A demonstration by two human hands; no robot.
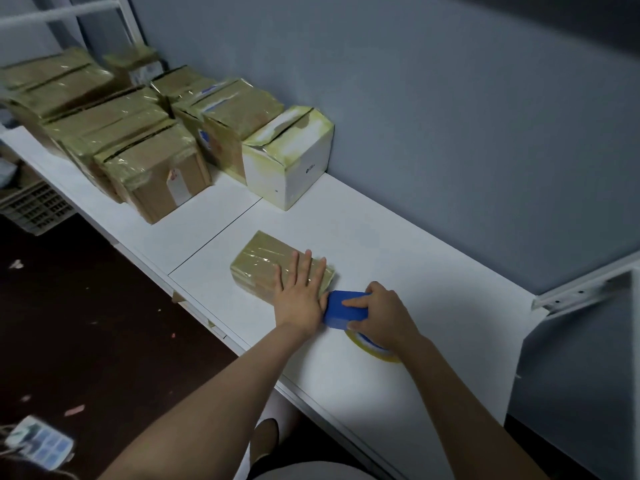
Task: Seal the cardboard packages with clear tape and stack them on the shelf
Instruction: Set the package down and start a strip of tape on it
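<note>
A long white shelf runs from the upper left to the lower right along a blue-grey wall, made of at least two boards that meet at a seam near the middle. At its far left end a crowd of sealed packages stands packed together, brown cardboard wrapped in shiny clear tape; the blur there hides the exact count, though about eight can be made out. At the right edge of that crowd stands one white box, its top flaps and edges yellowed with tape, just beside the brown ones. One small cardboard package lies alone on the shelf nearer the person, well apart from the group, already glossy with tape across its top. The left hand lies flat on that package with fingers spread, pressing down on its right half. The right hand is closed around one blue tape dispenser, index finger laid along its top, with the dispenser's front end touching the package's near right corner. One roll of clear tape sits in the dispenser under the right palm, its yellowish rim resting on the shelf. Below, on the dark floor, lie a few pale scraps and one blurred light object at the lower left.
</note>
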